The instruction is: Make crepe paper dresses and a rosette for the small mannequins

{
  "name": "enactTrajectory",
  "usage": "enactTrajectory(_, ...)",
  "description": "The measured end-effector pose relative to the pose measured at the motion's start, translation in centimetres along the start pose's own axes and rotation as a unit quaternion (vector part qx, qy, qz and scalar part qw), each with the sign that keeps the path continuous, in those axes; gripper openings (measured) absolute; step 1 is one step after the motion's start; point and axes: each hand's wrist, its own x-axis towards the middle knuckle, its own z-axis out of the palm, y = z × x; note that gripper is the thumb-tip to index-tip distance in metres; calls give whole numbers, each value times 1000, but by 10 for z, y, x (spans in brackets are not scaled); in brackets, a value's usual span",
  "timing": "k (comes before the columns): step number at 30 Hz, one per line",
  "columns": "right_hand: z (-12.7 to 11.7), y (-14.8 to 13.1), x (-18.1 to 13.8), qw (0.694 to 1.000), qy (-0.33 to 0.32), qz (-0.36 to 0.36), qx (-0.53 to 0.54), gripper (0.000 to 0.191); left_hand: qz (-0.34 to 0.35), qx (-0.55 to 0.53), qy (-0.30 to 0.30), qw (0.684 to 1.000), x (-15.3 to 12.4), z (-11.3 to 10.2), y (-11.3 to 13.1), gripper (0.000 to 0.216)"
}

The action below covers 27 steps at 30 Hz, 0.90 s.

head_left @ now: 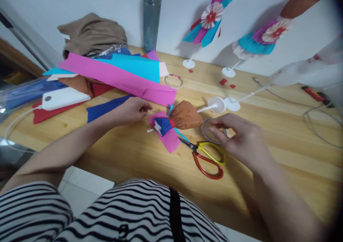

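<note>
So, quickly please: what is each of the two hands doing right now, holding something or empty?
Left hand: closed, fingers pinched beside the crepe-paper doll.
Right hand: closed on the roll of clear tape.

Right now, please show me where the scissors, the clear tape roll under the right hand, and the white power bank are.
scissors point(207, 158): head view, on the handle loops.
clear tape roll point(207, 129): head view, on its left rim.
white power bank point(64, 97): head view, on its flat top face.
</note>
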Motion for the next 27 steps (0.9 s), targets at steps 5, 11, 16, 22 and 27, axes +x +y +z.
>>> enactTrajectory(5,12,-33,33,988,39,-146,-6,14,-74,-64,-103,990,1,6,3,26)
enactTrajectory(11,55,-52,87,976,-100,-185,-64,23,-81,-83,-29,993,5,23,2,39)
enactTrajectory(16,58,-54,89,967,-125,-192,-109,24,-43,-160,3,986,6,26,-3,42)
enactTrajectory(22,46,-47,62,962,-110,-232,-98,21,-38,-262,10,964,11,32,-12,30)
enactTrajectory(27,49,-42,62,958,-113,-253,-80,20,-33,-323,23,946,14,36,-9,10)
